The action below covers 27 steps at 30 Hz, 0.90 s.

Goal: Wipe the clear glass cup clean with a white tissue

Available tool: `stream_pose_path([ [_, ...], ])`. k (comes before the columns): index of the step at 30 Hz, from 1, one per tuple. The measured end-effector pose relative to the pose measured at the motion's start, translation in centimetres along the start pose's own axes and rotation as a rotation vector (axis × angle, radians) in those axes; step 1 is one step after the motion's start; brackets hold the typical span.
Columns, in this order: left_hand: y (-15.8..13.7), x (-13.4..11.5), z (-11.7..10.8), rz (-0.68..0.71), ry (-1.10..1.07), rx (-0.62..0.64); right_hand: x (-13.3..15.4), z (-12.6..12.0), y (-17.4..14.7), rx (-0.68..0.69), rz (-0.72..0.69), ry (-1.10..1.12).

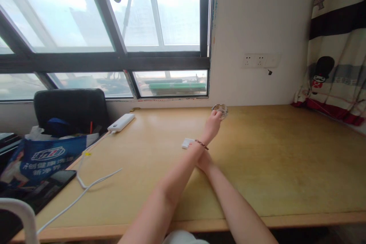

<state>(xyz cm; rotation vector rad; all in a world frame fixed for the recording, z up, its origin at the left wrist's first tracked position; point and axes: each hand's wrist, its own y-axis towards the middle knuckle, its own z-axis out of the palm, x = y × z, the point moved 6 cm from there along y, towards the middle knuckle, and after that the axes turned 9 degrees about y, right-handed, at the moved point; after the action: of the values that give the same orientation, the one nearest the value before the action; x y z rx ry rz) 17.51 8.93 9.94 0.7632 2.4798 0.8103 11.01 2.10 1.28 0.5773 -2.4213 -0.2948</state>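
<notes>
My left arm crosses over my right one above the table (271, 160). At the far side, my left hand (214, 122) is closed on the rim of a small clear glass dish with a wavy edge, like an ashtray (223, 109). Beneath the left wrist, which wears a braided bracelet (202, 144), my right hand (203, 160) is mostly hidden. Its fingertips show at a small, flat white block (187, 143) and seem to grip its right end. What kind of thing the block is, I cannot make out.
A white power bank (121, 122) with a white cable (82, 183) lies along the table's left side. Left of the table are a black chair (70, 103) and a blue bag (54, 156). Wall sockets (254, 61) and a curtain (337, 57) are behind and right.
</notes>
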Motion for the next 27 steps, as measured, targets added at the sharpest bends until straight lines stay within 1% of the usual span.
stream_pose_path([
  [2, -2.0, 5.2, -3.0, -0.026, -0.003, -0.05, 0.1, -0.4, -0.2, -0.015, 0.032, -0.019],
  [4, -4.6, 11.0, -5.5, -0.064, 0.005, -0.071, 0.5, -0.9, -0.3, -0.035, 0.043, -0.021],
  [7, -8.4, 18.9, -7.9, -0.122, 0.039, -0.074, 1.2, -1.3, -0.3, -0.053, 0.012, 0.01],
  [9, -10.3, 22.9, -9.0, -0.172, 0.066, -0.089, 1.3, -1.4, -0.3, -0.054, 0.0, 0.034],
  [11, -11.6, 25.5, -9.7, -0.199, 0.082, -0.096, 1.4, -1.4, -0.4, -0.057, -0.019, 0.065],
  [13, -12.4, 27.1, -10.1, -0.241, 0.097, -0.111, 1.3, -1.5, -0.5, -0.06, -0.032, 0.093],
  [16, -12.9, 28.2, -10.5, -0.349, 0.129, -0.135, 1.3, -1.5, -0.7, -0.059, -0.035, 0.119],
  [20, -13.2, 28.8, -10.4, -0.443, 0.135, -0.104, 1.2, -1.6, -0.8, -0.053, -0.015, 0.131],
  [27, -13.5, 29.9, -10.1, -0.516, 0.136, -0.098, 0.9, -1.5, -0.8, -0.063, -0.006, 0.142],
])
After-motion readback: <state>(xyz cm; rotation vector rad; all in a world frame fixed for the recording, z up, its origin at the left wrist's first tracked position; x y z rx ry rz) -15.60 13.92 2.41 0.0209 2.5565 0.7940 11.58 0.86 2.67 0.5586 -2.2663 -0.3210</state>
